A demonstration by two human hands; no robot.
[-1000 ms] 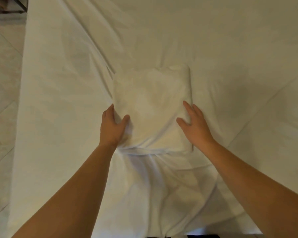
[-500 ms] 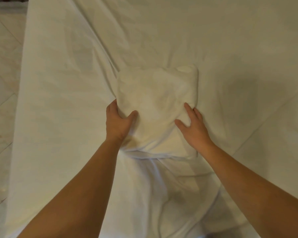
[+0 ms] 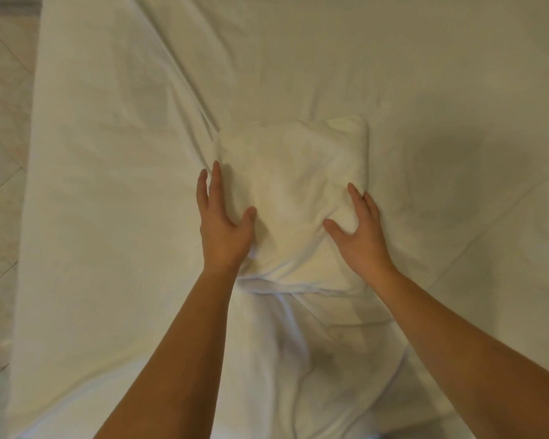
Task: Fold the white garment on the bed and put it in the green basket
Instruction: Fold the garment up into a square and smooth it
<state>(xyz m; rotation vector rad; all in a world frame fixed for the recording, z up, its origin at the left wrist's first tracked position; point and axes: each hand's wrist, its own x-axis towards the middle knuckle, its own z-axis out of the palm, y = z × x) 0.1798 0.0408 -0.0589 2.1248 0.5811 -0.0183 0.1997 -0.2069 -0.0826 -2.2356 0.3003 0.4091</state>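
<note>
The white garment (image 3: 293, 198) lies folded into a thick, rumpled square in the middle of the bed. My left hand (image 3: 224, 226) is at its left edge, thumb pressed on top and fingers stretched along the side. My right hand (image 3: 360, 231) is at the right edge, with a bulge of fabric pinched between thumb and fingers. The bundle rests on the sheet between both hands. No green basket is in view.
The bed sheet (image 3: 114, 172) is white and creased, with folds running toward the garment and wrinkles between my forearms. The bed's left edge drops to a pale tiled floor (image 3: 0, 153).
Both hands have slid further up the garment's sides. The flat folded square has become squeezed and more rumpled between them.
</note>
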